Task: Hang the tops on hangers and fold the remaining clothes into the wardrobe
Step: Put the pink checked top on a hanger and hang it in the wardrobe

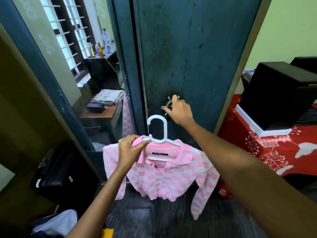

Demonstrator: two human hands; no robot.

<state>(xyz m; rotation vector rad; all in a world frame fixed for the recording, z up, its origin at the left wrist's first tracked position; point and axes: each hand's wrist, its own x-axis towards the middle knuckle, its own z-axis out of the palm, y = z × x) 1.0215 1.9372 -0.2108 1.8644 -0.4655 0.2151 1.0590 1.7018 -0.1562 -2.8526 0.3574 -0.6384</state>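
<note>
Holding one top (164, 172), one hanger (158, 133).

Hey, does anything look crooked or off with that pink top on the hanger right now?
Slightly. The pink checked top hangs on the white hanger, but the left hand pinches the collar and hanger arm together, bunching that shoulder. The right hand grips the metal door handle. No damage shows.

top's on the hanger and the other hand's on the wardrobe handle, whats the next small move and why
Probably turn the metal handle with the right hand and pull the door open. It looks shut, and the pink checked top already hangs on the white hanger held by the left hand.
</note>
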